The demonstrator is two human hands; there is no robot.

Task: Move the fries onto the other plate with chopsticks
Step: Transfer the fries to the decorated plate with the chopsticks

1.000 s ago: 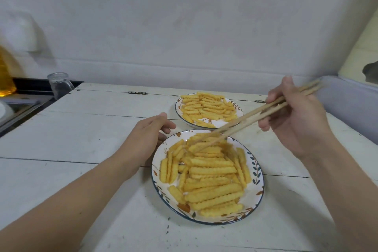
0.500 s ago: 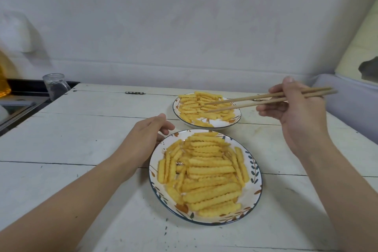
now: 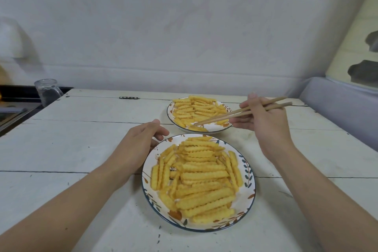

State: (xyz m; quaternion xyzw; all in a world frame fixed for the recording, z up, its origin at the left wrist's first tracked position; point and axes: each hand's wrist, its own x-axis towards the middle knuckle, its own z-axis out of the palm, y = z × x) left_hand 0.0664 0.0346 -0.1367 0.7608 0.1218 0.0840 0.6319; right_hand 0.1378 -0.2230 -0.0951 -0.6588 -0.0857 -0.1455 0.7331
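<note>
Two leaf-patterned plates hold crinkle-cut fries. The near plate (image 3: 248, 172) carries a big heap of fries (image 3: 196, 176); the far plate (image 3: 219, 130) carries a smaller pile of fries (image 3: 194, 109). My right hand (image 3: 263, 120) grips a pair of wooden chopsticks (image 3: 241, 111), whose tips reach down to the front of the far plate beside a single fry (image 3: 197, 128). I cannot tell whether the tips pinch anything. My left hand (image 3: 137, 143) holds the near plate's upper-left rim, fingers curled over the edge.
The plates sit on a white plank table (image 3: 81, 139) against a white wall. A clear glass cup (image 3: 46, 92) stands at the back left by a dark counter. A grey cushioned edge (image 3: 339, 106) borders the table's right side.
The chopsticks lifted off the near plate's heap, swung level over the far plate, then dipped so their tips meet the far plate's front. My left hand stayed on the near plate's rim.
</note>
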